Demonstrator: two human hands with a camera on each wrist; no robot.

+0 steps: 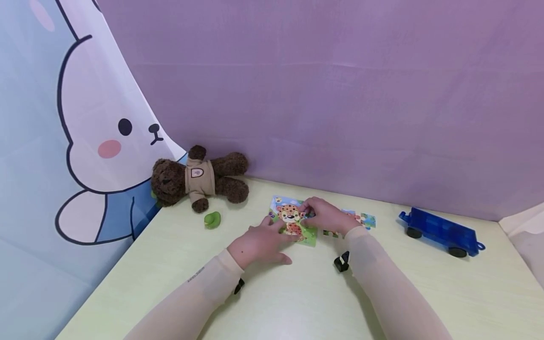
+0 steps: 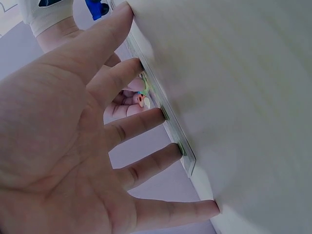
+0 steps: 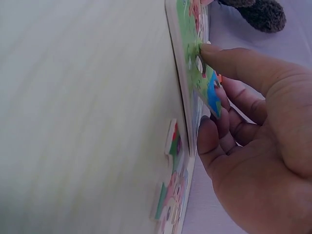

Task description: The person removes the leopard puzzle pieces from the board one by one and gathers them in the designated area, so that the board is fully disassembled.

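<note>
A leopard jigsaw puzzle (image 1: 309, 238) lies flat on the pale table. Spread fingers of my left hand (image 1: 259, 243) rest on its near-left part, and in the left wrist view several fingertips (image 2: 158, 115) touch the board near its edge. Over the puzzle's right side, my right hand (image 1: 329, 216) pinches a green and blue puzzle piece (image 3: 213, 97) between thumb and fingers. In the right wrist view that piece is tilted against the board. Loose puzzle pieces (image 1: 369, 220) lie just right of the board, partly hidden by the right hand and sleeve.
A brown teddy bear (image 1: 199, 179) lies at the back left, with a small green toy duck (image 1: 213, 220) in front of it. To the right stands a blue toy wagon (image 1: 442, 232). A purple cloth (image 1: 340, 104) hangs behind the table.
</note>
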